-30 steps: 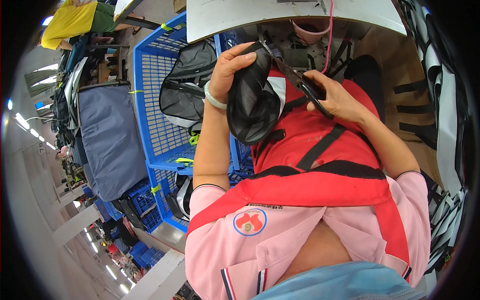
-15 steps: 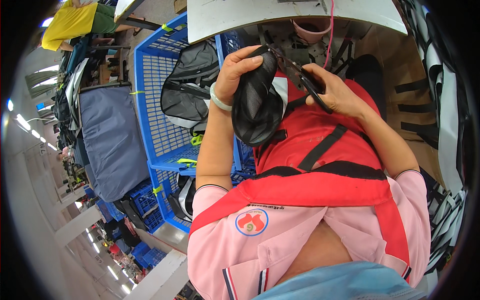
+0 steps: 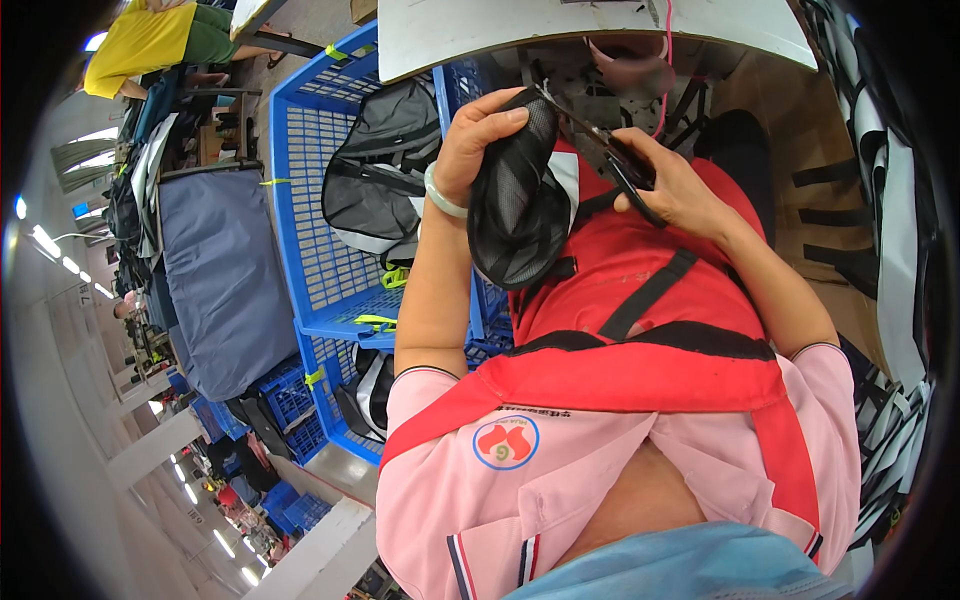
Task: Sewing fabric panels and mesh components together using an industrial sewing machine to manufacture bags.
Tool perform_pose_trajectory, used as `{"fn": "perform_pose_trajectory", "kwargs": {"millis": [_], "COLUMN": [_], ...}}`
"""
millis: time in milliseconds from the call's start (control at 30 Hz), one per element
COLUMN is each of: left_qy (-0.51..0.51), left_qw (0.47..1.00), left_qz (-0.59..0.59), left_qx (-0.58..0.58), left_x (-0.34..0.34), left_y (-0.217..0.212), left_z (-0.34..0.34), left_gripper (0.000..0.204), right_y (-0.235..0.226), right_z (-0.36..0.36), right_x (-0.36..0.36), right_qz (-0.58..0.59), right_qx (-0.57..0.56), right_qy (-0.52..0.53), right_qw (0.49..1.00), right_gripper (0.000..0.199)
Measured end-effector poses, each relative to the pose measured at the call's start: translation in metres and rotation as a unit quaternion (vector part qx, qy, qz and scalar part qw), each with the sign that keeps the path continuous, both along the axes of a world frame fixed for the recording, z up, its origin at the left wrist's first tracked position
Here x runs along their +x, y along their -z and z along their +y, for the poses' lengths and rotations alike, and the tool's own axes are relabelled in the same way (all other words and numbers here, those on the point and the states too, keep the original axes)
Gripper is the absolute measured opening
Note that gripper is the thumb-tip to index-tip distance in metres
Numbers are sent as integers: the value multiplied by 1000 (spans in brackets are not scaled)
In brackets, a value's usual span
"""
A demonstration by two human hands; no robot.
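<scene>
My left hand (image 3: pixel 478 140) is closed on the top of a black mesh fabric piece (image 3: pixel 522 220), which hangs down in a curled shape over my red apron (image 3: pixel 640 270). In my right hand (image 3: pixel 675 185) is a pair of dark scissors (image 3: pixel 630 165), gripped by the handles. The blades point up and left, with their tips close to the upper edge of the mesh piece beside my left fingertips. Whether the blades touch the fabric, I cannot tell. A white patch (image 3: pixel 566 178) shows just right of the mesh.
To the left stands a blue plastic crate (image 3: pixel 290 220) holding black and grey bags (image 3: pixel 378 170). A white table (image 3: pixel 600 22) lies ahead, with a pinkish bucket (image 3: pixel 632 68) under its edge. Strips of black and white material (image 3: pixel 890 200) hang at the right. A person in yellow (image 3: pixel 140 50) is far left.
My right hand and the scissors have shifted slightly right and down. The left hand and the mesh piece stay almost in place.
</scene>
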State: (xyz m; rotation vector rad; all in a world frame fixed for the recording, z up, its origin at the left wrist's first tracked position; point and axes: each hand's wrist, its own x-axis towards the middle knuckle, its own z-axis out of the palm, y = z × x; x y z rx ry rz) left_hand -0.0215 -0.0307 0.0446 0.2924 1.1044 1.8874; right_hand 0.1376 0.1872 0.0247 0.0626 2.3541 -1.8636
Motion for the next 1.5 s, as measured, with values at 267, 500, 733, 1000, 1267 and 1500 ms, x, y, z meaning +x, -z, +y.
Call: {"fn": "perform_pose_trajectory", "kwargs": {"millis": [267, 500, 733, 1000, 1267, 1500], "left_qy": [-3, -9, 1, 1, -3, -13], "left_qw": [1000, 1000, 1000, 1000, 999, 992], "left_qz": [16, -4, -18, -20, 27, 116], "left_qx": [-5, 2, 18, 13, -32, -44], "left_x": [0, 0, 1, 2, 2, 3], "left_y": [1, 5, 7, 10, 1, -12], "left_z": [-1, 0, 1, 0, 0, -2], "left_gripper": [31, 32, 32, 32, 33, 35], "right_y": [4, 12, 18, 19, 3, -28], "right_z": [-12, -5, -13, -19, 60, 162], "right_x": [-9, -7, -5, -7, -27, -63], "right_qz": [104, -38, 103, 81, 271, 144], "right_qx": [28, -22, -20, -83, 345, 563], "right_qy": [13, -7, 16, 30, 139, 241], "right_qw": [994, 999, 994, 993, 888, 778], "right_gripper": [57, 47, 37, 35, 42, 39]}}
